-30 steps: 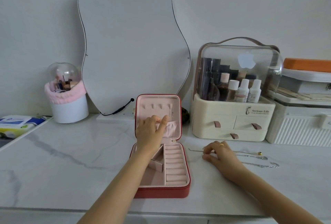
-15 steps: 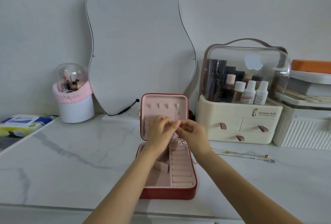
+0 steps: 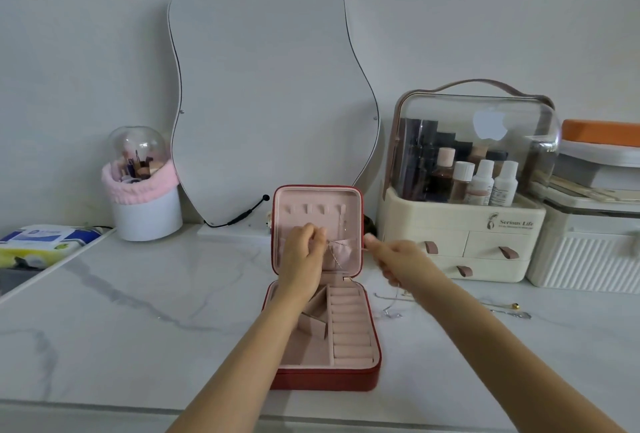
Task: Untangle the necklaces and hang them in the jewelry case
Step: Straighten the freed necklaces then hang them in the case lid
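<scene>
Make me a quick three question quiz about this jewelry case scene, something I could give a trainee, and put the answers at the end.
1. True or false: the jewelry case lies closed on the counter.
2. Multiple choice: where is the right hand? A) inside the bottom tray; B) just right of the upright lid, pinching a thin chain; C) on the cosmetics organizer's drawer pull.
3. Short answer: what lies on the counter to the right of the case?

Key
1. False: it stands open, lid upright.
2. B. The left hand pinches the other end in front of the lid's pouch, and the chain sags between the hands.
3. More thin chains, one with a small gold bead.
</scene>
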